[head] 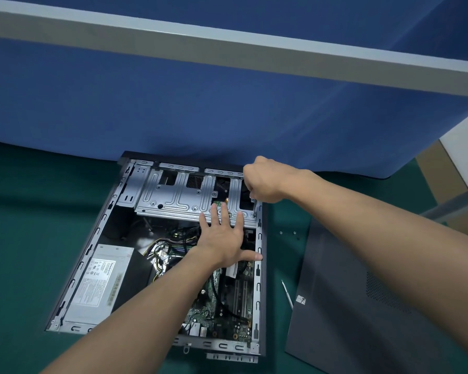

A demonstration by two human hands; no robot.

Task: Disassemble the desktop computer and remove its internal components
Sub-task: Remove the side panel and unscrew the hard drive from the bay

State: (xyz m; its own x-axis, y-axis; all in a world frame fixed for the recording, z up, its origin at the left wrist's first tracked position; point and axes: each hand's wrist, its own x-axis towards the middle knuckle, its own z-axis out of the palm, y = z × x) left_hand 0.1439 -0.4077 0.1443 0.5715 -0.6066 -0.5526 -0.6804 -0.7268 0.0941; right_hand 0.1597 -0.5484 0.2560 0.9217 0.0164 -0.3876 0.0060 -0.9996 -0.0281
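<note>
The silver metal drive cage (173, 195) is steadied by the flat, spread left grip (222, 238). The grey-shafted screwdriver (254, 209), clenched in the right grip (262, 179), could be slipped off if tilted.

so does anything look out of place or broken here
Nothing looks damaged or spilled. The side panel lies off the case, on the mat to its right, a slim tool loose beside it; that fits a teardown.

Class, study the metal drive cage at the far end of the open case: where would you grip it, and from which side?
Likely the near edge of the drive cage, fingers hooked under from the motherboard side: that edge overhangs open space, while its far edge sits against the case wall.
</note>
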